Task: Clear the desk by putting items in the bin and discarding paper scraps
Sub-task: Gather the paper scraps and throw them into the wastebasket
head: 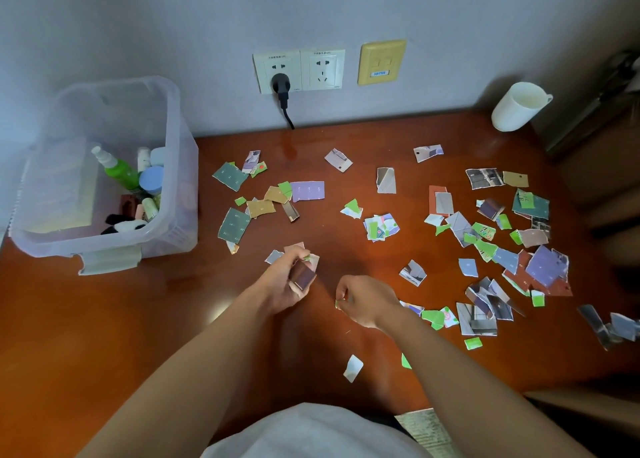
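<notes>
Home or dorm room, wooden desk (104,319) against wall, sockets (299,70) (one plugged), toiletries bin (104,167), cup (518,106)

Saw a white cup (516,109) at the far right corner of the desk (138,319); above the far edge, wall sockets (322,70), a black plug (281,85), a yellow plate (381,62).

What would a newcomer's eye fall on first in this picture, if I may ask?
The torn, colourful paper scraps strewn over the reddish-brown desk stand out first, thickest on the right. At the near middle, the left hand holds a small stack of scraps, and the right hand pinches a green scrap. A clear plastic bin at far left holds bottles.
</notes>
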A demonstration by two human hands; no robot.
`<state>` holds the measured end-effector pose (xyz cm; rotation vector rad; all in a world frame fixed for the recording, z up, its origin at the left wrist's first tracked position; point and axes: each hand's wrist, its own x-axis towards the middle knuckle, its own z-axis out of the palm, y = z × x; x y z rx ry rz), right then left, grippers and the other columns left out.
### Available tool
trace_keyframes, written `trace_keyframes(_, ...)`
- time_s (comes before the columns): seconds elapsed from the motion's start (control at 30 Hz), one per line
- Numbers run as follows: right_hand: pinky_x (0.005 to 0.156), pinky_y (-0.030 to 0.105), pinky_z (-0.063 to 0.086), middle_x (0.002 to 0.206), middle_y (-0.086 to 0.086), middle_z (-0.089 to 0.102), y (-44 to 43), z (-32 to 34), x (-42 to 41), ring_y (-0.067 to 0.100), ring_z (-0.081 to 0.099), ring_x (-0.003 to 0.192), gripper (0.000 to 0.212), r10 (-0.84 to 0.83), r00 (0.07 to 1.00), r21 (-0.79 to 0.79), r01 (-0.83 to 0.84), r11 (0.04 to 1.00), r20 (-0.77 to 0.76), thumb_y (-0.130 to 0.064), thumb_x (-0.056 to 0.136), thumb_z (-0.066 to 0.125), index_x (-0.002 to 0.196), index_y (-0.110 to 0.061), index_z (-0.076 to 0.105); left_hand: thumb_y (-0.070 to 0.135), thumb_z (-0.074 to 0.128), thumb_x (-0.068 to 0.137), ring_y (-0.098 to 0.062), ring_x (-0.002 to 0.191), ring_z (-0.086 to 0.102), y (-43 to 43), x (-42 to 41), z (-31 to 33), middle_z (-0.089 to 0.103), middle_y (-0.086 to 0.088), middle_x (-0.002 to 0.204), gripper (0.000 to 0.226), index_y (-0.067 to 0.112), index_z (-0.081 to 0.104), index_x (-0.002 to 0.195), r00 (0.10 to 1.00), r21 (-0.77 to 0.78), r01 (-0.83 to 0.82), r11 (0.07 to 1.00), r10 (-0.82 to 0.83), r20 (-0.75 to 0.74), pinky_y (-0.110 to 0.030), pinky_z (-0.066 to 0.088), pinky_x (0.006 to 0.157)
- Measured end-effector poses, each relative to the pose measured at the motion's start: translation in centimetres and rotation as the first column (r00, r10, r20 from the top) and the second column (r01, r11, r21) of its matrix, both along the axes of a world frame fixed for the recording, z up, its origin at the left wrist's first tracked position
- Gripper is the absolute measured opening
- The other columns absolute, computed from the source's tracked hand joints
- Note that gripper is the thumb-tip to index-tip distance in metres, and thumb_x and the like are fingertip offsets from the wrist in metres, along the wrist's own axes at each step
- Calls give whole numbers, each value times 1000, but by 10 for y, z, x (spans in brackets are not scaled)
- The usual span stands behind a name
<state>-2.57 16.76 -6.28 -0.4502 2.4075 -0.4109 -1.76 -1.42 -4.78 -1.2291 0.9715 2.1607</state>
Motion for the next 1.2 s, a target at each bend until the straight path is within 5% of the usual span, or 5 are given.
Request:
trace_keyframes(0.23, 61, 28, 42, 92, -5, 63, 1, -2, 4, 18, 58, 83, 6, 54, 998, 34, -53, 998, -29, -29, 94, 49, 92, -27, 54, 16, 48, 91, -14, 61, 69, -15, 8, 4, 68, -10, 78, 19, 2, 57, 100, 983, 378, -168, 910, 185, -9, -21, 56, 47)
trace_keyframes(0.47, 58, 28, 39, 85, -3, 61, -2, 0, 4, 19, 57, 77, 9, -67, 997, 17, 66, 998, 31, -32, 90, 50, 89, -23, 53, -7, 32, 85, -10, 50, 61, -14, 3, 3, 60, -3, 64, 28, 5, 57, 88, 975, 148, -223, 964, 224, 8, -16, 51, 45)
trace_keyframes(0.7, 46, 22, 21, 70, 11, 58, -22, 29, -15, 15, 36, 44, 10, -557, 524, -324, 847, 422, 644, -2, 77, 42, 72, -9, 46, -9, 20, 81, -12, 43, 38, -21, 0, 1, 44, -5, 64, 39, 11, 53, 83, 999, -237, -18, 971, 9, -39, -16, 29, 41)
trace_keyframes(0.87, 46, 21, 20, 63, 4, 45, -44, 38, -30, 14, 34, 47, 15, -543, 494, -325, 866, 381, 679, -1, 76, 41, 76, -12, 51, 9, 42, 93, -11, 49, 32, -21, -8, 4, 40, 1, 62, 17, 11, 57, 85, 989, -376, 143, 915, -145, 23, -19, 24, 43)
trace_keyframes(1.2, 68, 29, 45, 98, -6, 63, -73, 6, -53, 20, 63, 90, 41, -414, 909, -56, 416, 908, 38, -50, 84, 56, 116, -26, 46, 37, 77, 69, -24, 107, 60, -38, -8, -13, 55, 0, 124, 79, 25, 35, 135, 558, -878, 478, 14, -776, 292, -35, 50, 87)
